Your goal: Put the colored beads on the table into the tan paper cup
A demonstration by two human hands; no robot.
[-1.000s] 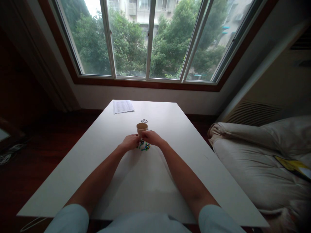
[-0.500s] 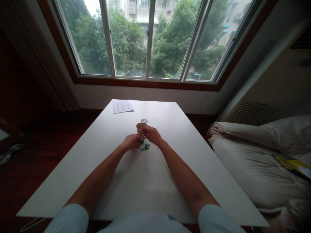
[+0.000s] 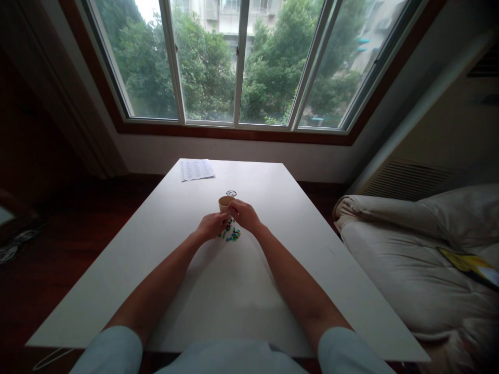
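A small brown paper cup (image 3: 224,202) stands upright near the middle of the white table (image 3: 202,291). Just in front of it lies a little heap of tiny green, blue and yellow pieces (image 3: 232,235). My left hand (image 3: 211,226) rests at the left of the heap with its fingers curled and pinched together at the pieces. My right hand (image 3: 244,214) is raised beside the cup's rim, fingertips pinched; what they hold is too small to make out.
A printed sheet of paper (image 3: 197,170) lies at the table's far left corner. A small dark ring-shaped object (image 3: 231,193) sits behind the cup. A bed with pale bedding (image 3: 413,259) runs along the right; a wide window faces me.
My right hand has risen from the heap to the cup's rim. My left hand has stayed at the heap, shifting slightly toward the cup.
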